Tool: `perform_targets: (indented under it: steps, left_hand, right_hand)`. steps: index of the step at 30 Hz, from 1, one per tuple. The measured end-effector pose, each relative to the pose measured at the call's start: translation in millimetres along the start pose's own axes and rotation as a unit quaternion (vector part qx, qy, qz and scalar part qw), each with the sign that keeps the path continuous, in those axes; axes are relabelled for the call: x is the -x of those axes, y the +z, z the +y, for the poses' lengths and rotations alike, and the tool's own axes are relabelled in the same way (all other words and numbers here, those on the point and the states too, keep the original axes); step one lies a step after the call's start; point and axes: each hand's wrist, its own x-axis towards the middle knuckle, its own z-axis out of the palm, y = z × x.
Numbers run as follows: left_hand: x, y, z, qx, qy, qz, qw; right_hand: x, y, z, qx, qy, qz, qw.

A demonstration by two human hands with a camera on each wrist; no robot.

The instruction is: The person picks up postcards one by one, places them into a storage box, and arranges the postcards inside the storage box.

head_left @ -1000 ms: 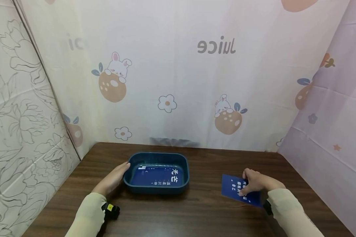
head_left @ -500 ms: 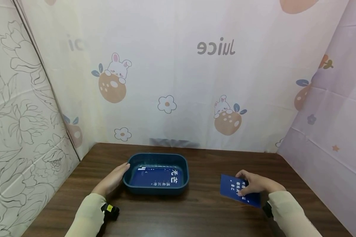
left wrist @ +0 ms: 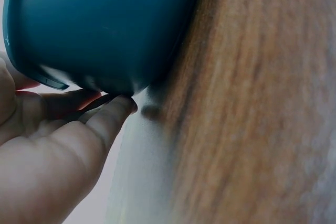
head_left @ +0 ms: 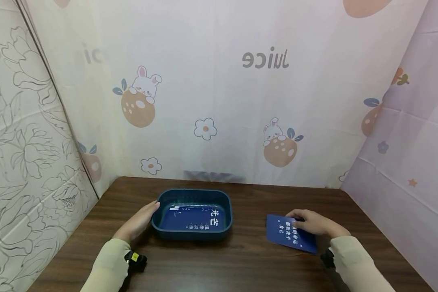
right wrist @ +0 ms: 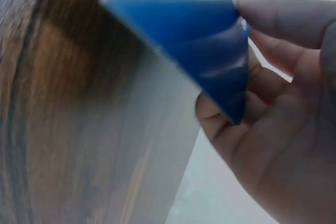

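Observation:
A dark teal rectangular basin (head_left: 191,235) stands on the table, left of the middle. Inside it lies a blue card (head_left: 182,219) with white characters. My left hand (head_left: 138,221) is at the basin's left side; in the left wrist view its fingers (left wrist: 113,116) touch the outer wall of the basin (left wrist: 105,30). My right hand (head_left: 314,223) pinches a second blue card (head_left: 282,235), also printed in white, over the table's right part. In the right wrist view this card (right wrist: 178,30) tilts between the thumb and fingers (right wrist: 215,124).
The brown wood-grain table (head_left: 219,267) carries everything. A patterned curtain (head_left: 204,89) rises right behind its back edge, and more curtain hangs at the left (head_left: 29,146) and right (head_left: 409,170). A black wrist camera (head_left: 136,260) sits at the left cuff.
The right hand and its card have shifted slightly left. The fingers have moved up toward the card's far edge, uncovering more white characters. The left hand and basin stay put.

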Motion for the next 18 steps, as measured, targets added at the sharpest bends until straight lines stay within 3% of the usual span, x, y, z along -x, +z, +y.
perform_targets:
  steps: [18]
  left_hand:
    - [0.9, -0.4, -0.1, -0.005, -0.005, 0.005, 1.0]
  right_hand:
    - [-16.0, 3, -15, -0.028, -0.027, 0.085, 0.9956]
